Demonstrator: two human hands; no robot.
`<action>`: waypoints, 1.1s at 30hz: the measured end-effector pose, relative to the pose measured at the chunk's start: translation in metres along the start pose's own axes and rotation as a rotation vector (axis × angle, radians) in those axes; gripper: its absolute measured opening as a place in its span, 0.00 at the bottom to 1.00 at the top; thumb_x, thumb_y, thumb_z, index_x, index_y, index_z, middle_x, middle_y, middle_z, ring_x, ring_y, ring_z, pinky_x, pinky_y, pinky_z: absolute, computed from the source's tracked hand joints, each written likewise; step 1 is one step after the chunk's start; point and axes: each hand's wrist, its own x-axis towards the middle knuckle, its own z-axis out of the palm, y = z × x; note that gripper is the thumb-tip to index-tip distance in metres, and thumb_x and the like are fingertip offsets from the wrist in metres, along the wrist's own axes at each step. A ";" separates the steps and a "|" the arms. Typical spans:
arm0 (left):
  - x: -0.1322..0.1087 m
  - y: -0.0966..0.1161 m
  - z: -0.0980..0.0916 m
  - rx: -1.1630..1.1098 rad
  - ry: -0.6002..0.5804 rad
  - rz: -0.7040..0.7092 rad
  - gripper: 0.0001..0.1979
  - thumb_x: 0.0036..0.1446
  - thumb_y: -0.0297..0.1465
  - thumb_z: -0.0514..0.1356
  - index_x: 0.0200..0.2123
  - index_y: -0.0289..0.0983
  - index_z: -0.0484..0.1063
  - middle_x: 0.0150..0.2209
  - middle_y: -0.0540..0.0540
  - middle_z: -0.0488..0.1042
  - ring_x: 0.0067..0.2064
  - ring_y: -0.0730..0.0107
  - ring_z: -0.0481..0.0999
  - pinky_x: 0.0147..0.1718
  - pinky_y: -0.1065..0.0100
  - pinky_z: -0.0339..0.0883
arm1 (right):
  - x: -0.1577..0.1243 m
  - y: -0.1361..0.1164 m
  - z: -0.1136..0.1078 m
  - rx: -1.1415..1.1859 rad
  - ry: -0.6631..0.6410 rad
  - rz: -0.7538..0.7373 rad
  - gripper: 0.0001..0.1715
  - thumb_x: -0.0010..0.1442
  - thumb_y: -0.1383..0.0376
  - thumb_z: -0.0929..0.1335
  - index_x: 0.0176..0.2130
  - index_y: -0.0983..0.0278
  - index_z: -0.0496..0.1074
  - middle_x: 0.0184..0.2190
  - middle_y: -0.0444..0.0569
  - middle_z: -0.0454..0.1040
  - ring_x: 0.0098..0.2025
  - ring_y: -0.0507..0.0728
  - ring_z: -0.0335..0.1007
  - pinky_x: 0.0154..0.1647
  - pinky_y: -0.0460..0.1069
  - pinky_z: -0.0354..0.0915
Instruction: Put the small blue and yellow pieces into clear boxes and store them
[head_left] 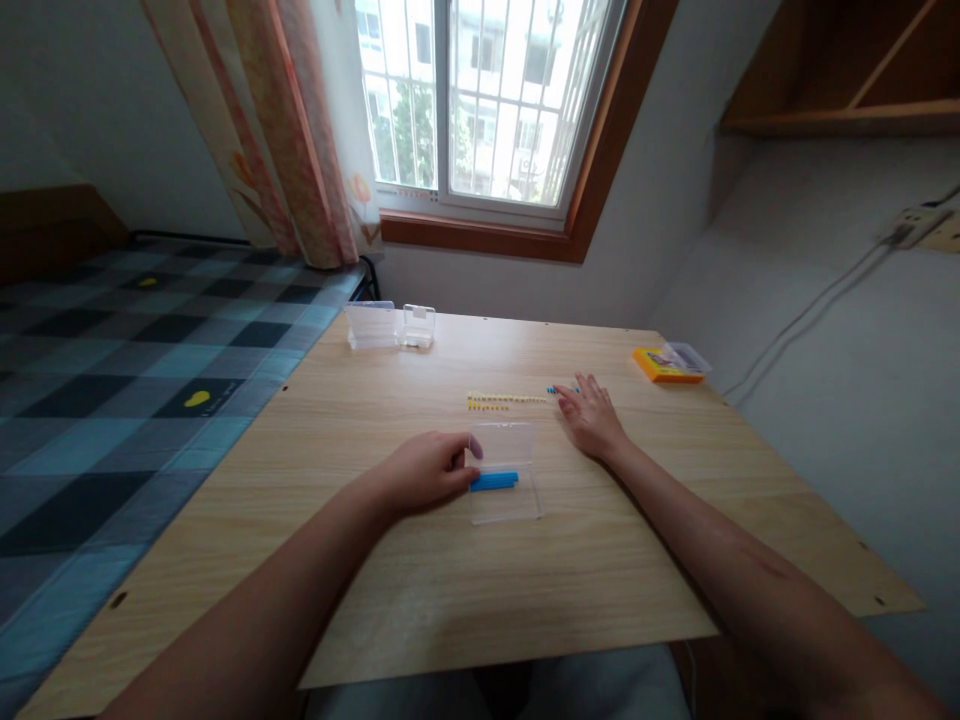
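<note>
Our left hand (427, 472) curled at the left edge of one open, clear plastic box (525, 500), its thumb beside smooth blue strips (495, 481) inside; we could not tell whether it pinched anything. Our right hand (591, 415) lay spread, palm down, near one short blue row (552, 390). We had two thin, segmented yellow rows (491, 399) beyond the box on the wood-grained tabletop (420, 610).

Clear box (517, 445) open, blue sticks (495, 481) flat inside; yellowish pcs (495, 399) in 2 rows beyond, blue pcs (551, 390) nr R end.
</note>
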 end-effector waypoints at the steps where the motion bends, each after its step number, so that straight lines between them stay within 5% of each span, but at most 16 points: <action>1: 0.000 0.000 0.000 0.004 -0.001 -0.001 0.14 0.59 0.38 0.57 0.46 0.40 0.75 0.31 0.49 0.77 0.33 0.65 0.73 0.31 0.67 0.58 | 0.002 -0.002 -0.001 -0.016 -0.004 0.002 0.29 0.74 0.53 0.54 0.65 0.58 0.69 0.73 0.57 0.53 0.75 0.70 0.41 0.71 0.69 0.44; 11: 0.000 -0.001 0.001 0.011 0.012 0.001 0.14 0.59 0.38 0.57 0.45 0.41 0.75 0.31 0.49 0.77 0.33 0.65 0.73 0.32 0.66 0.58 | 0.006 -0.008 -0.004 -0.047 -0.054 0.026 0.30 0.74 0.51 0.54 0.63 0.53 0.71 0.74 0.54 0.50 0.75 0.70 0.39 0.70 0.72 0.42; 23: -0.002 0.000 -0.001 0.029 -0.007 -0.018 0.15 0.60 0.39 0.57 0.46 0.40 0.75 0.32 0.49 0.77 0.33 0.65 0.73 0.31 0.66 0.57 | -0.012 0.004 -0.022 0.099 0.109 -0.161 0.17 0.67 0.58 0.65 0.40 0.59 0.84 0.69 0.55 0.61 0.74 0.71 0.42 0.69 0.72 0.44; 28: -0.001 0.000 -0.001 0.022 -0.009 -0.014 0.14 0.60 0.38 0.57 0.46 0.41 0.75 0.32 0.50 0.77 0.33 0.65 0.73 0.31 0.67 0.57 | -0.014 0.003 -0.029 0.135 0.182 -0.253 0.12 0.60 0.62 0.70 0.41 0.59 0.84 0.64 0.55 0.68 0.70 0.68 0.54 0.68 0.66 0.52; 33: -0.001 -0.001 0.000 0.013 -0.008 -0.011 0.14 0.59 0.38 0.57 0.46 0.41 0.75 0.30 0.50 0.77 0.32 0.66 0.73 0.31 0.67 0.57 | -0.013 0.003 -0.033 0.108 0.178 -0.187 0.10 0.60 0.60 0.71 0.38 0.59 0.84 0.47 0.54 0.80 0.52 0.64 0.70 0.59 0.60 0.61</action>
